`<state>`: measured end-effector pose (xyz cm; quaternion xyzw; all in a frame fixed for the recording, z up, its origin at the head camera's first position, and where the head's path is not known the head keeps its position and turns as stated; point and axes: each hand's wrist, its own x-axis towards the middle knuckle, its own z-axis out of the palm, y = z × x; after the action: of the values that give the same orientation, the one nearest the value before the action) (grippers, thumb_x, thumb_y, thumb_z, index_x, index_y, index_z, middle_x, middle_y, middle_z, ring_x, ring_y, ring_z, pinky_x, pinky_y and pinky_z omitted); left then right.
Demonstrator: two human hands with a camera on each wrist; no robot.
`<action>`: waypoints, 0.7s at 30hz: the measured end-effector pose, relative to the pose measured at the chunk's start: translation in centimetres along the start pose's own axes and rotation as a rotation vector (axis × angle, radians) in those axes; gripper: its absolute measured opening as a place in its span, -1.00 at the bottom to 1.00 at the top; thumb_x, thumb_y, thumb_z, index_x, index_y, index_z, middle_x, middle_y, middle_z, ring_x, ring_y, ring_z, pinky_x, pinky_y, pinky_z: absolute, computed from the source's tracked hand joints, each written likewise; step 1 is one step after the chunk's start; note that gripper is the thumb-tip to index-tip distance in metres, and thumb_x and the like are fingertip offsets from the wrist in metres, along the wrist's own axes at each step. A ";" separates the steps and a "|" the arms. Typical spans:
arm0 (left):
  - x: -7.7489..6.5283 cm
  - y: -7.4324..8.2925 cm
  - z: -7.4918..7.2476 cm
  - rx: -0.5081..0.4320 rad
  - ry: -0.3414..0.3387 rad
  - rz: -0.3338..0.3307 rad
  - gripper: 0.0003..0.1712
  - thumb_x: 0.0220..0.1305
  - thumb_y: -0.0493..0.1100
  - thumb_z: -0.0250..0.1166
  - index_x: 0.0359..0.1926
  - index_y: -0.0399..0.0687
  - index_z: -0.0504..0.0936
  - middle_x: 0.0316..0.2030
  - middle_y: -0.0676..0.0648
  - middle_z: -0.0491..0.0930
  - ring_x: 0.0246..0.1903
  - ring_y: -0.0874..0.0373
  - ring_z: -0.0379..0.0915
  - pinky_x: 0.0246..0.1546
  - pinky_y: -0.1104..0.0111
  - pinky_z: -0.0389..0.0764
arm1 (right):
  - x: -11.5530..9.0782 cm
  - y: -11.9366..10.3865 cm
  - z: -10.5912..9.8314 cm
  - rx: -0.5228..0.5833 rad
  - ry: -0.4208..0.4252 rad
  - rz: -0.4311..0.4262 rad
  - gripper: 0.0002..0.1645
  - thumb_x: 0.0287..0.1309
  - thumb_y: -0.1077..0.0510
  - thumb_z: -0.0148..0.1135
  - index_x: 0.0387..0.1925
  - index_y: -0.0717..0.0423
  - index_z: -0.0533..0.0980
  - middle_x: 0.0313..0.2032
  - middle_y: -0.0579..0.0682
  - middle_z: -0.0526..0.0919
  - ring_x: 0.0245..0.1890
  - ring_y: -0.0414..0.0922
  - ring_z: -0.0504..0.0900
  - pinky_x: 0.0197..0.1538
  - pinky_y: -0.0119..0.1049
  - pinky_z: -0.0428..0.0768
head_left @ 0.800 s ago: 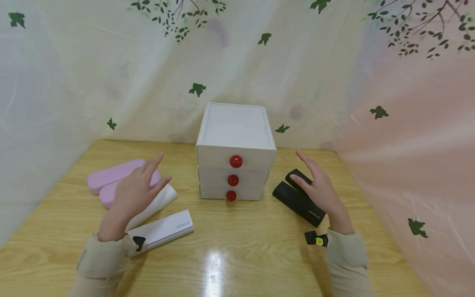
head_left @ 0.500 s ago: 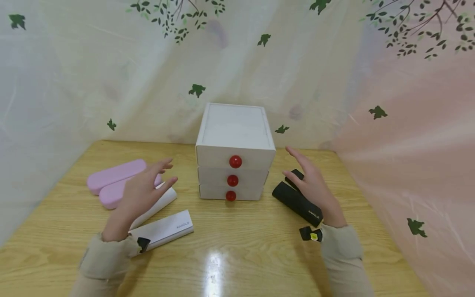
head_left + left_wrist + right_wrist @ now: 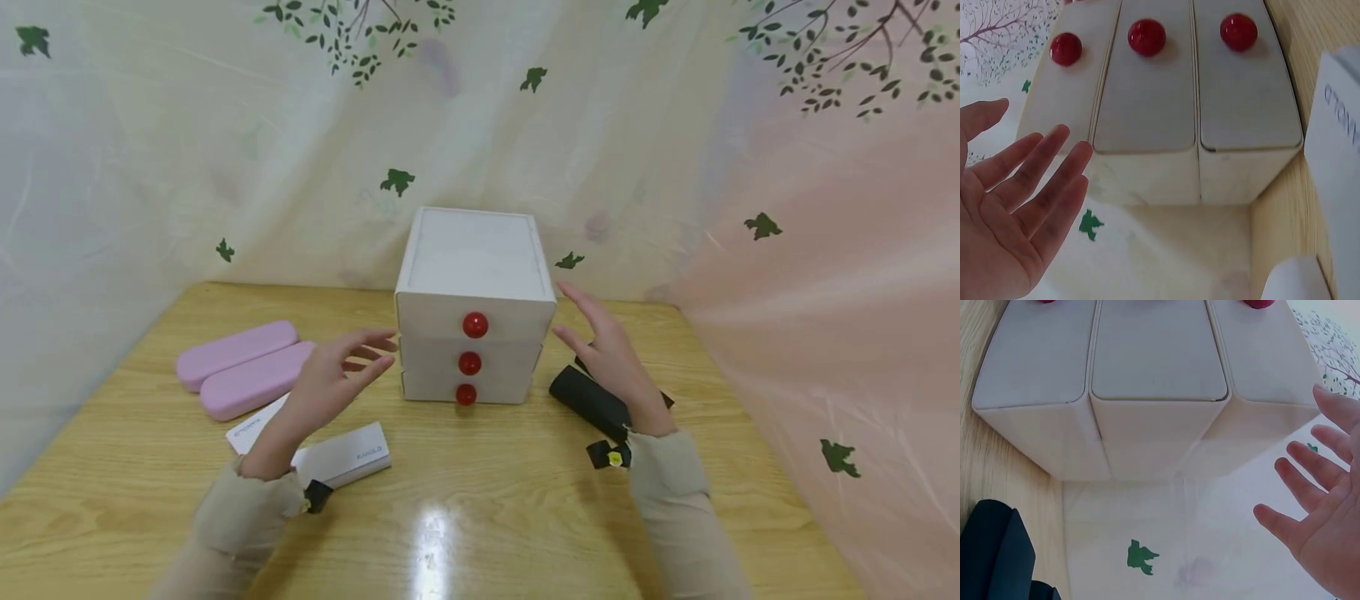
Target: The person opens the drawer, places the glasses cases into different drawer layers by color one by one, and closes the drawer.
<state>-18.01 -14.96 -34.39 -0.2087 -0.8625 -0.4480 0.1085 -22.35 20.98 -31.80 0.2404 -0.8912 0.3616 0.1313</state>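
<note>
A white drawer box [image 3: 476,254] with three drawers, each with a red round knob [image 3: 476,325], stands at the middle of the table. My left hand [image 3: 326,392] hovers at its left front, fingers spread and loosely straight, holding nothing. On the other side, my right hand [image 3: 611,358] is held in the air near the box's right edge, fingers extended and free of any object. In the left wrist view, the left fingers [image 3: 1054,181] point toward the drawer fronts. The right wrist view has the right hand [image 3: 1329,500] apart from the box's side.
Two pink cases [image 3: 251,383] lie at the left. White cases [image 3: 345,454], one lettered, lie beneath and beside the left forearm. Black cases [image 3: 588,400] lie under the right hand, partly hidden. A patterned curtain [image 3: 300,167] hangs behind the wooden table [image 3: 480,517].
Both hands have moved inward toward the drawer box, the left one rightward and the right one leftward and slightly up. The pink cases have come into fuller view. The box stays put.
</note>
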 end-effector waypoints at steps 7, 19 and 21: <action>0.7 0.8 1.7 -0.090 -0.051 0.015 -0.63 0.35 -0.18 0.22 0.14 -0.19 0.55 -0.08 -0.16 0.69 -0.09 0.01 0.62 -0.17 0.37 0.68 | 0.8 -0.1 0.2 0.023 0.019 -0.070 -0.29 0.34 0.16 0.15 0.45 0.05 0.17 0.45 0.10 0.21 0.46 0.10 0.17 0.46 0.15 0.17; 2.6 1.8 4.1 -0.259 -0.123 -0.025 -0.61 0.36 -0.19 0.21 0.15 -0.23 0.55 -0.10 -0.25 0.66 -0.18 -0.14 0.64 -0.14 0.24 0.68 | 2.1 0.2 0.6 0.102 -0.016 -0.045 -0.36 0.43 0.08 0.02 0.47 -0.07 0.15 0.50 -0.04 0.11 0.51 0.02 0.06 0.47 0.15 0.14; 3.1 1.9 4.6 -0.331 -0.143 -0.054 -0.59 0.37 -0.19 0.20 0.18 -0.25 0.52 -0.09 -0.28 0.65 -0.16 -0.19 0.63 -0.09 0.14 0.68 | 2.2 0.4 0.7 0.126 -0.013 -0.031 -0.38 0.44 0.08 -0.01 0.46 -0.08 0.16 0.50 -0.06 0.10 0.51 0.00 0.04 0.47 0.16 0.14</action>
<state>-19.90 -9.45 -34.52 -0.2317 -0.7877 -0.5708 -0.0008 -24.44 20.05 -31.61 0.2645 -0.8637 0.4132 0.1158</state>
